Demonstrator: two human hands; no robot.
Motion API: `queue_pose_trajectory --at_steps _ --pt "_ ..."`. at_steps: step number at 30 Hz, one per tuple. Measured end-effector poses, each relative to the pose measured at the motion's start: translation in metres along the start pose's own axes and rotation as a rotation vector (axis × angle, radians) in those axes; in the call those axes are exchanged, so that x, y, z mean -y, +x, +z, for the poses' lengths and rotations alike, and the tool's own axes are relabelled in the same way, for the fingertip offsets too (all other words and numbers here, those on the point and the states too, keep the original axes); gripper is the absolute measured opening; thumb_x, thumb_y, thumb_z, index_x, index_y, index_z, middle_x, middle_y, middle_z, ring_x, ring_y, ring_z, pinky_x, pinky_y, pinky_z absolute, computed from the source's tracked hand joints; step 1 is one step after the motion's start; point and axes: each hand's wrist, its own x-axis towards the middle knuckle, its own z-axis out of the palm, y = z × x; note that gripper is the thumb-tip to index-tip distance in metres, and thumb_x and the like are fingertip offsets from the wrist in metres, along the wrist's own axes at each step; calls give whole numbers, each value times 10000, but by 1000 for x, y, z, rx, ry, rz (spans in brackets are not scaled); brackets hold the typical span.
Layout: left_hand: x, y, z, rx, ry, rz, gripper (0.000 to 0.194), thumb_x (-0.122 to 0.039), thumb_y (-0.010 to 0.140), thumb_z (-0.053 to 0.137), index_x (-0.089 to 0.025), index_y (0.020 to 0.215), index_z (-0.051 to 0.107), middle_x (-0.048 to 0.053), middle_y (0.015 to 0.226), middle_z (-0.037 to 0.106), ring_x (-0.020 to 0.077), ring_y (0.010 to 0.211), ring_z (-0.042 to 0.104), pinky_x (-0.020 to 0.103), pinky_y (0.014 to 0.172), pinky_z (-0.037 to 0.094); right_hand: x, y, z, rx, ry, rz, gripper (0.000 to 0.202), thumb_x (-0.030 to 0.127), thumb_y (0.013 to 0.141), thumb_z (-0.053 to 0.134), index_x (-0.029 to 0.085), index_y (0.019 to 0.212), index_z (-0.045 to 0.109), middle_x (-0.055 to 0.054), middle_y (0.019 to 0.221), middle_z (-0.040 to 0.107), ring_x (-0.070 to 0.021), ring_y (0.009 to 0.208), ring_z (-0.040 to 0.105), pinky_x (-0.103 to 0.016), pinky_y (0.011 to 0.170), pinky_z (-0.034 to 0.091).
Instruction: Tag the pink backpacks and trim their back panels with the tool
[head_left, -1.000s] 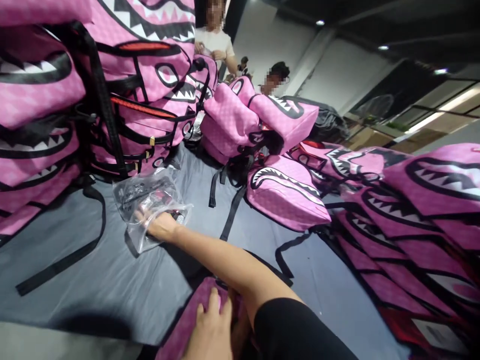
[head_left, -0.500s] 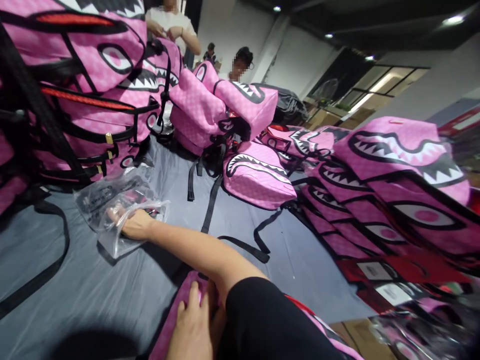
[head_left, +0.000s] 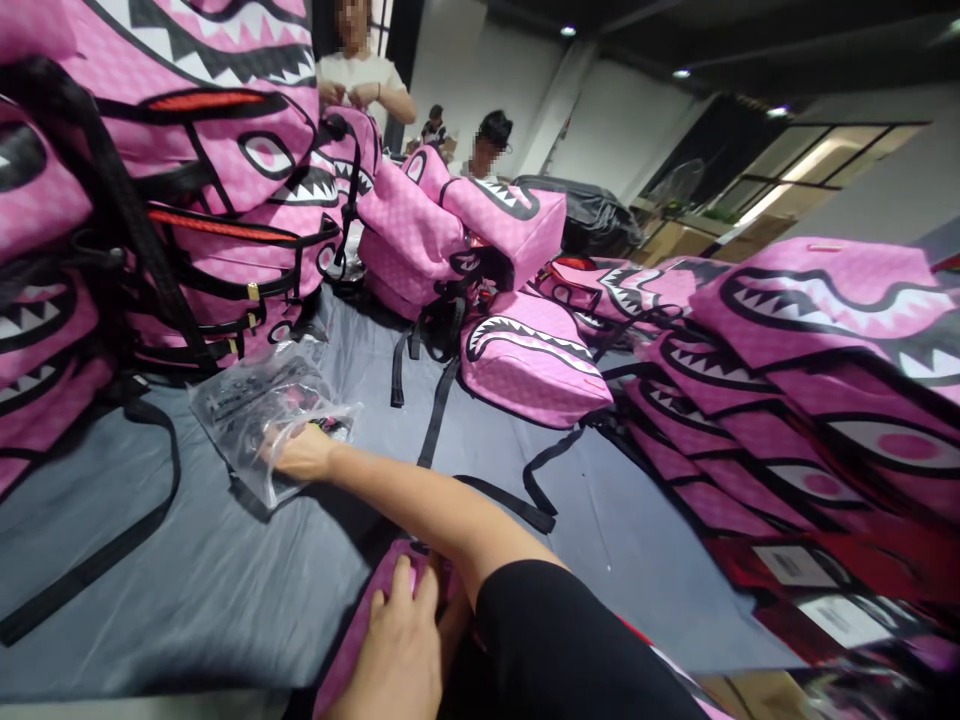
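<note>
My right hand (head_left: 304, 452) reaches across the table into a clear plastic bag (head_left: 247, 405), my bare forearm and black sleeve stretching out to it. The film covers the fingers, so their grip is unclear. Small pink and dark things show blurrily inside the bag. Near the bottom edge, my left hand (head_left: 401, 640) rests on a pink backpack (head_left: 352, 630), its fingers extended and somewhat apart. The right arm hides much of that backpack.
Pink shark-mouth backpacks are stacked at the left (head_left: 217, 270) and right (head_left: 750, 400). Another pink backpack (head_left: 536, 370) lies mid-table, black straps trailing over the grey cover (head_left: 247, 600). Labelled red items (head_left: 795, 565) sit below the right stack. Several people (head_left: 367, 80) are behind the bags.
The view has shifted, so the scene sits farther right and slightly lower. My right hand stays within the plastic bag, and my left hand remains on the backpack.
</note>
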Motion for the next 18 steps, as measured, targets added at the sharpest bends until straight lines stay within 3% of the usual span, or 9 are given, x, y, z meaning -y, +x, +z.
queue_pose_trajectory --at_steps 3,9,14,16,18 --pt "-1 1 -18 46 2 80 675 -89 891 465 -364 1496 348 149 1429 528 398 1301 486 511 879 578 4 1 -5 -33 -3 25 355 15 938 308 51 1111 616 -169 1181 650 -225 1098 597 -329 917 475" --pt "-15 3 -46 132 53 13 585 -165 943 445 -310 1503 362 157 1417 516 413 1324 458 555 885 580 2 -21 -9 1 31 55 301 79 967 351 86 1033 645 -124 976 712 -213 914 651 -303 798 494" --pt "-18 -8 -64 143 64 61 734 -103 820 568 -215 1504 325 166 1536 359 412 1381 362 564 989 513 3 -45 -25 42 81 60 381 74 984 267 42 1061 639 -111 944 709 -139 866 646 -260 781 450" --pt "-18 -12 -74 174 42 66 841 -50 747 602 -213 1512 293 170 1560 318 406 1398 331 546 1019 493 3 -50 -39 52 109 94 409 56 974 236 19 1070 632 -142 982 701 -123 872 651 -266 783 440" --pt "-19 -14 -82 219 9 44 959 6 683 610 -237 1532 237 167 1572 301 398 1398 331 536 1028 485 3 -55 -59 71 141 128 325 59 949 337 53 1014 655 -159 980 708 -147 862 673 -267 761 457"
